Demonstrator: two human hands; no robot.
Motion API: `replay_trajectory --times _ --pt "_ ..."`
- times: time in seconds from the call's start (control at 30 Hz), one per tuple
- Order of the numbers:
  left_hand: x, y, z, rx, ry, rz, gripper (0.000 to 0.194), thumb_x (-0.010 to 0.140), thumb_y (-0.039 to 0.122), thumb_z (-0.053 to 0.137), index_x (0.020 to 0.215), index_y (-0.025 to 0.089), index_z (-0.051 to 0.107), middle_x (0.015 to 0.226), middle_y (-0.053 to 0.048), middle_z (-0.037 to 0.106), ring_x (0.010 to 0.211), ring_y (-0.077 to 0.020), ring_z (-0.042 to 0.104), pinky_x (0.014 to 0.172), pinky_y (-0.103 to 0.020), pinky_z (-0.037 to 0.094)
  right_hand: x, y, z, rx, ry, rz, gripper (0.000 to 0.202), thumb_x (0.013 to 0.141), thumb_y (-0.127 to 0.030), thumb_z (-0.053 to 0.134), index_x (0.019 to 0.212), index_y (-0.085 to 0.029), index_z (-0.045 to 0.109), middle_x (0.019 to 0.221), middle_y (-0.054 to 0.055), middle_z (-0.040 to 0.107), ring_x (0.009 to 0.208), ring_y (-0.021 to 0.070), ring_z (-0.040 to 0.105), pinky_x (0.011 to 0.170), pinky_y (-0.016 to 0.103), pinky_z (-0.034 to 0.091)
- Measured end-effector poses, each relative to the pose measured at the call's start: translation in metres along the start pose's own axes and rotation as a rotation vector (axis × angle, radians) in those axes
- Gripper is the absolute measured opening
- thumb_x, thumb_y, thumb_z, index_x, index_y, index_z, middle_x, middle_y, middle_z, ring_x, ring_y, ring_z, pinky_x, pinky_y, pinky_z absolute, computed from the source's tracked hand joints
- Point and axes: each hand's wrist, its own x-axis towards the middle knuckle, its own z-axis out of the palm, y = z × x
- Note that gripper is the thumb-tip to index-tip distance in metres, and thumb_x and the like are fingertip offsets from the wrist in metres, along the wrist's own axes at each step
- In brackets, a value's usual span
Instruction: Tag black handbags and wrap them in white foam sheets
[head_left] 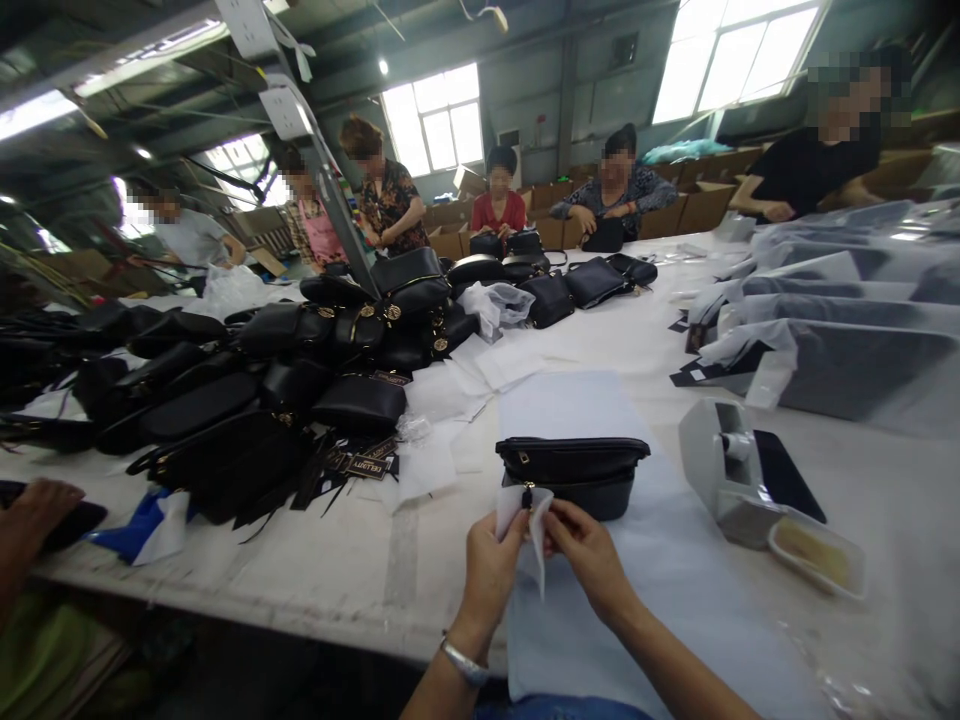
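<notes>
A small black handbag [577, 465] with a zip along its upper part stands upright in front of me on a white sheet [637, 610]. At its lower left front, a piece of thin white paper [538, 535] lies around a dark zip pull with gold-coloured metal. My left hand [491, 565] pinches the left side of this paper beside the pull. With bent fingers, my right hand [585, 550] grips the paper's right side close to the bag. The fingertips of both hands are partly hidden by the paper.
Black bags [360, 400] are heaped at the left, with brand tags [367, 465] and loose white papers [442, 400] near them. Right of me stand a grey tape dispenser [727, 470], a small tray [817, 555] and bags in clear plastic [862, 370]. Another person's hand [45, 505] is at far left; several people work opposite.
</notes>
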Motion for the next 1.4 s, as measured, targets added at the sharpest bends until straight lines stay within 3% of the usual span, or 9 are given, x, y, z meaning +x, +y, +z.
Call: replay_trajectory --times 0.2,0.33,0.5,0.63,0.77,0.9,1.1,1.3,1.4 --pt "-0.009 0.005 0.0 0.066 -0.003 0.041 0.045 0.089 0.052 0.052 0.074 0.013 0.067 0.063 -0.003 0.066 0.061 -0.0178 0.06 0.057 -0.025 0.044 0.001 0.01 0.02 -0.107 0.071 -0.073 0.037 0.081 -0.055 0.066 0.09 -0.019 0.063 0.056 -0.003 0.054 0.051 0.0152 0.054 0.051 0.026 0.045" --pt "-0.013 0.011 -0.002 0.222 0.013 0.146 0.046 0.096 0.051 0.04 0.081 0.014 0.063 0.069 -0.003 0.065 0.065 -0.0165 0.058 0.06 -0.024 0.043 -0.001 0.004 0.021 -0.222 0.097 -0.115 0.035 0.083 -0.055 0.063 0.083 -0.021 0.057 0.054 -0.005 0.051 0.047 0.0146 0.054 0.049 0.025 0.043" --pt "-0.009 0.01 -0.01 0.406 -0.014 0.251 0.041 0.099 0.042 0.036 0.088 0.014 0.065 0.075 -0.005 0.068 0.068 -0.0179 0.062 0.064 -0.026 0.046 0.003 -0.011 0.017 -0.394 -0.04 -0.148 0.039 0.086 -0.057 0.057 0.069 -0.022 0.05 0.049 -0.005 0.049 0.045 0.0143 0.053 0.048 0.024 0.04" --pt "-0.008 0.009 -0.015 0.467 -0.054 0.321 0.03 0.098 0.032 0.042 0.105 0.018 0.068 0.093 -0.008 0.073 0.082 -0.0208 0.068 0.076 -0.029 0.05 0.007 -0.013 0.021 -0.516 0.039 -0.24 0.043 0.085 -0.056 0.057 0.061 -0.021 0.051 0.051 -0.004 0.048 0.049 0.0126 0.047 0.048 0.023 0.035" --pt "-0.012 0.0 -0.007 0.738 0.081 0.488 0.039 0.097 0.017 0.041 0.133 0.017 0.053 0.122 -0.013 0.068 0.107 -0.0237 0.066 0.092 -0.034 0.052 0.009 -0.004 0.032 -0.43 0.106 -0.183 0.042 0.086 -0.055 0.055 0.064 -0.019 0.056 0.051 -0.004 0.047 0.047 0.0117 0.043 0.045 0.022 0.033" --pt "-0.017 -0.012 0.005 0.99 0.221 0.517 0.042 0.094 0.01 0.044 0.136 0.011 0.049 0.128 -0.015 0.064 0.109 -0.0236 0.066 0.093 -0.036 0.055 0.007 0.0 0.04 -0.338 0.102 -0.105 0.041 0.085 -0.055 0.055 0.064 -0.02 0.054 0.047 -0.005 0.046 0.04 0.011 0.041 0.042 0.022 0.033" --pt "-0.02 -0.011 0.012 1.27 0.218 0.488 0.052 0.088 -0.002 0.041 0.14 0.004 0.043 0.139 -0.022 0.053 0.116 -0.0284 0.062 0.092 -0.04 0.056 0.001 -0.005 0.039 -0.399 0.118 -0.177 0.04 0.088 -0.051 0.052 0.066 -0.018 0.059 0.055 -0.001 0.054 0.051 0.0135 0.047 0.05 0.023 0.037" --pt "-0.021 -0.022 0.015 1.256 0.192 0.501 0.067 0.086 -0.004 0.04 0.149 0.011 0.028 0.148 -0.021 0.042 0.128 -0.0301 0.052 0.1 -0.045 0.051 -0.003 -0.012 0.039 -0.358 0.021 -0.207 0.043 0.09 -0.056 0.05 0.071 -0.019 0.061 0.064 0.001 0.06 0.062 0.0168 0.054 0.059 0.025 0.042" --pt "-0.023 -0.024 0.01 1.08 0.138 0.492 0.067 0.084 -0.006 0.036 0.148 0.01 0.031 0.151 -0.02 0.037 0.137 -0.0303 0.041 0.109 -0.049 0.042 0.0 -0.014 0.036 -0.358 0.011 -0.194 0.041 0.089 -0.057 0.051 0.08 -0.02 0.064 0.065 0.0 0.062 0.059 0.0166 0.055 0.057 0.025 0.043"
